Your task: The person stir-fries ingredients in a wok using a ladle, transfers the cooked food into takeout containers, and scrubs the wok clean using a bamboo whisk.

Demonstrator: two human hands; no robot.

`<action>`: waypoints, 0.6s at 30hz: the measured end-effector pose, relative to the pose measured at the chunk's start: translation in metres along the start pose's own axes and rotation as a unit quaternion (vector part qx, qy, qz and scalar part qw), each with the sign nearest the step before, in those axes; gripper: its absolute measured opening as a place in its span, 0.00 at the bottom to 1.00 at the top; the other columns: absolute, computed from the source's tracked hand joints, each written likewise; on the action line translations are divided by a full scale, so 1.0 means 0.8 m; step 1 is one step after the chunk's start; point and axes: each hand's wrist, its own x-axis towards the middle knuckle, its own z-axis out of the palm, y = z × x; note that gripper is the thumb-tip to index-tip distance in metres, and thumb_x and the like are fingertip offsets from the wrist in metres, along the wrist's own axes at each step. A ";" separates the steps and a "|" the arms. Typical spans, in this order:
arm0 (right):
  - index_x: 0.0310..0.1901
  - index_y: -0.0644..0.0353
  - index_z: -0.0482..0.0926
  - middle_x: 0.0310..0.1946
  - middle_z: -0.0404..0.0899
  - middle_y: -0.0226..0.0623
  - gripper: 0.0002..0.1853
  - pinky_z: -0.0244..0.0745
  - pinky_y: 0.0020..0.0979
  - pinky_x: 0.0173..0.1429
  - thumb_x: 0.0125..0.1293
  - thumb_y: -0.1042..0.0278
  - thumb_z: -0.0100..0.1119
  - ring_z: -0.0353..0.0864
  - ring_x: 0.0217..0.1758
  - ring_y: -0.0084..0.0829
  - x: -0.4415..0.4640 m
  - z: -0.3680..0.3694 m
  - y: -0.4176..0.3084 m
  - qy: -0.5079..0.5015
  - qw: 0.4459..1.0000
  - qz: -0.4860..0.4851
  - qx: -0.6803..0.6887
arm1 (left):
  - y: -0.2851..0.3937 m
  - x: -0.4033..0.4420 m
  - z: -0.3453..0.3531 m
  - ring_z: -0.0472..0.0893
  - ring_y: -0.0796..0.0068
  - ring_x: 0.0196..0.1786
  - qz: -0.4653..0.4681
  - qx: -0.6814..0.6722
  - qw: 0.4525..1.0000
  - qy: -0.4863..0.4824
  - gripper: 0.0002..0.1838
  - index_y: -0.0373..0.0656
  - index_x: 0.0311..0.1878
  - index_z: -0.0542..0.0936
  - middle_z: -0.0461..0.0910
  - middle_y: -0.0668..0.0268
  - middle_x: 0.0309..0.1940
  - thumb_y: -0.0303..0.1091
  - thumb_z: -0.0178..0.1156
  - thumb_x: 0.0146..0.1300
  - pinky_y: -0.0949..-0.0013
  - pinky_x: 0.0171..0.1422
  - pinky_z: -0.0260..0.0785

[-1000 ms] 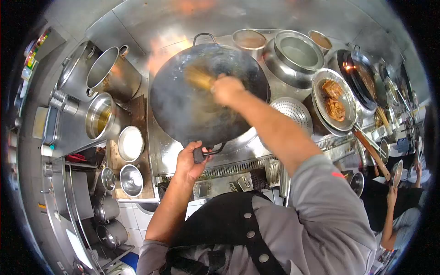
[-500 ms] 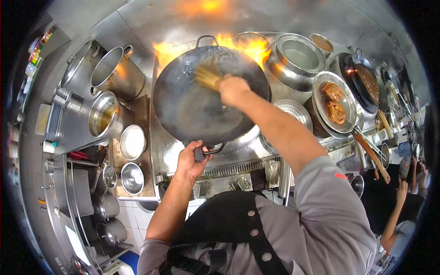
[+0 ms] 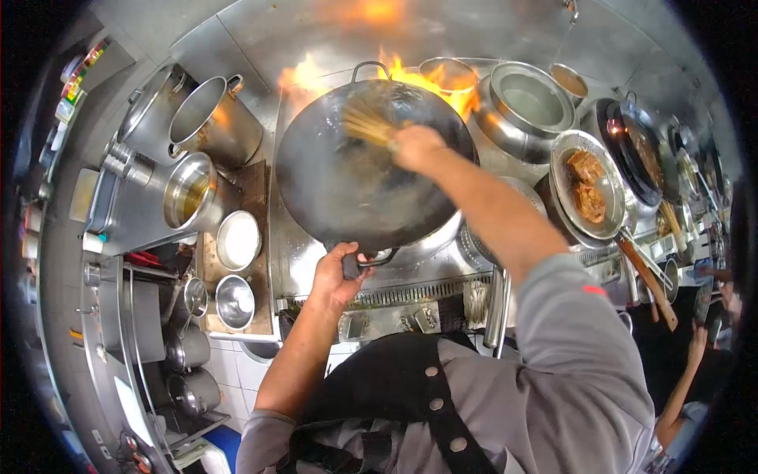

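A large dark wok (image 3: 355, 197) sits over the burner, with flames behind its back rim. My left hand (image 3: 341, 276) is closed round the wok's near handle, with a dark pad or cloth at the grip. Above the wok my right hand (image 3: 418, 148) is wrapped round a bundled bristle brush (image 3: 367, 125), whose splayed bristles point to the upper left against the inside of the wok. The brush is slightly blurred, and faint smoke or steam hides part of the wok's inner surface.
Tall pots (image 3: 217, 122), a pot with yellow liquid (image 3: 189, 193) and two bowls (image 3: 238, 241) stand left. To the right are a large pot (image 3: 533, 99), a strainer with browned meat (image 3: 588, 170) and another wok (image 3: 636, 150). A co-worker's arm (image 3: 687, 379) shows at the far right.
Flames have grown behind the wok since the earliest frame. The view has shifted, so the wok appears farther right. The brush has moved within the wok, and the co-worker's arm has changed position.
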 end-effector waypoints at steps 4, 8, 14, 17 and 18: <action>0.41 0.59 0.81 0.35 0.83 0.48 0.16 0.78 0.44 0.49 0.50 0.65 0.59 0.82 0.43 0.47 -0.057 0.032 -0.084 0.050 0.985 -0.093 0.139 | 0.000 0.000 -0.003 0.77 0.63 0.29 0.031 0.013 0.999 -0.028 0.03 0.42 0.33 0.73 0.76 0.63 0.22 0.29 0.58 0.58 0.57 0.40 0.70; 0.49 0.52 0.80 0.35 0.82 0.47 0.22 0.76 0.45 0.50 0.48 0.62 0.64 0.82 0.43 0.47 -0.194 -0.029 -0.053 -0.096 0.965 -0.180 0.161 | 0.013 -0.006 -0.023 0.75 0.70 0.25 0.098 0.026 0.995 -0.009 0.04 0.44 0.32 0.74 0.75 0.66 0.23 0.28 0.60 0.55 0.61 0.37 0.70; 0.47 0.55 0.81 0.41 0.81 0.47 0.18 0.79 0.42 0.47 0.53 0.69 0.59 0.83 0.43 0.45 -0.261 -0.121 0.007 -0.002 0.985 0.121 -0.122 | 0.049 -0.078 -0.024 0.76 0.71 0.25 0.194 0.135 0.972 -0.007 0.16 0.42 0.46 0.71 0.75 0.64 0.33 0.22 0.58 0.53 0.67 0.26 0.72; 0.49 0.60 0.75 0.38 0.78 0.54 0.18 0.79 0.45 0.42 0.55 0.69 0.54 0.82 0.38 0.48 -0.267 -0.074 -0.047 0.131 0.989 0.066 -0.016 | 0.060 -0.078 -0.023 0.77 0.68 0.31 0.287 0.214 0.932 -0.050 0.22 0.38 0.53 0.69 0.74 0.61 0.40 0.20 0.56 0.51 0.69 0.28 0.74; 0.51 0.57 0.73 0.40 0.77 0.54 0.19 0.79 0.45 0.44 0.56 0.67 0.55 0.82 0.39 0.50 -0.282 -0.079 -0.097 0.122 0.986 0.095 0.056 | 0.061 -0.081 -0.015 0.76 0.69 0.33 0.323 0.233 0.916 -0.053 0.22 0.37 0.52 0.69 0.74 0.61 0.40 0.20 0.56 0.51 0.69 0.29 0.74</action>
